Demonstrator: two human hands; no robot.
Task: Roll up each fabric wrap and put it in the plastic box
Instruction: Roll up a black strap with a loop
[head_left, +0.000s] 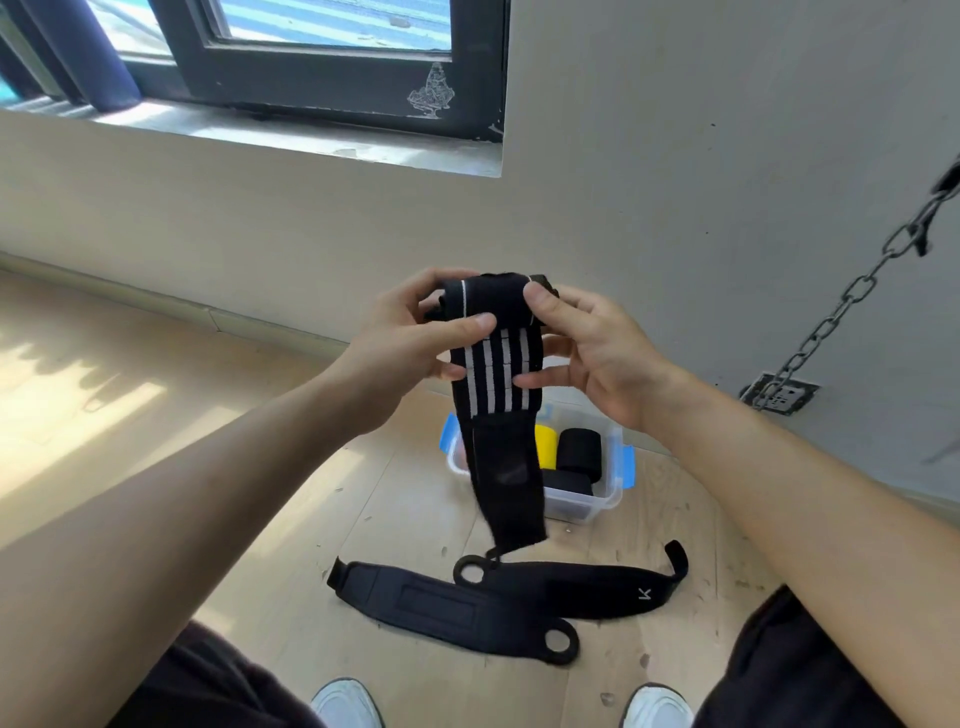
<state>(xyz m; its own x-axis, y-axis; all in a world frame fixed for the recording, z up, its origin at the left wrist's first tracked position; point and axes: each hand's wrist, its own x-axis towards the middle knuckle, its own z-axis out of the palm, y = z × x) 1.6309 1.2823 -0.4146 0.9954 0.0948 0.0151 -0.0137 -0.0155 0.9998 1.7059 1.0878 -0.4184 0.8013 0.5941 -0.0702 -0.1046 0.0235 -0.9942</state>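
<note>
I hold a black fabric wrap with white stripes (496, 374) in the air in front of me. Its top is partly rolled between my left hand (410, 353) and my right hand (597, 353), and its tail hangs down over the box. The clear plastic box (608, 501) with blue clips stands on the floor below, holding a yellow roll (546, 446) and two black rolls (581, 449). Two black wraps lie flat on the floor nearer me, one at the left (441, 605) and one at the right (613, 587), crossing each other.
A wooden floor (208, 467) runs to a beige wall with a dark window frame (332, 78) above. A metal chain (841, 306) hangs at the right near a wall socket (779, 393). My white shoes (345, 704) show at the bottom edge.
</note>
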